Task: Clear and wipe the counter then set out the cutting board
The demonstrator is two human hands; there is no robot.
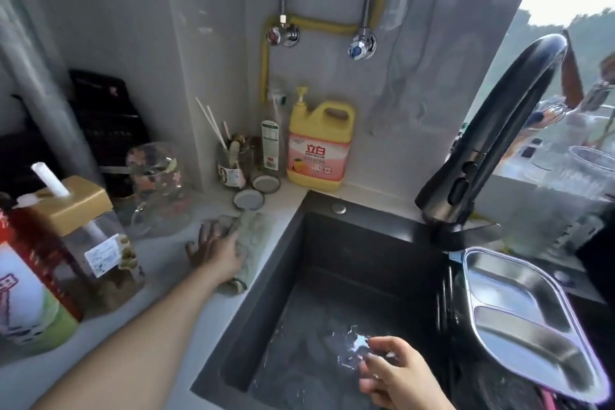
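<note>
A pale green cloth (pixel 254 236) lies bunched on the white counter (pixel 173 279) beside the sink's left rim. My left hand (pixel 214 248) rests flat on the cloth's left part, fingers spread, arm stretched across the counter. My right hand (pixel 396 373) hovers over the dark sink (pixel 332 276) at the front, fingers loosely apart and holding nothing. No cutting board shows in view.
On the counter's left stand a red-labelled bottle (pixel 30 279), a jar with a tan lid (pixel 90 236) and a glass jug (pixel 159 189). A utensil jar (pixel 233 159), two lids (pixel 256 189) and a yellow detergent jug (pixel 319 146) crowd the corner. A black tap (pixel 492 129) and steel tray (pixel 529 319) sit right.
</note>
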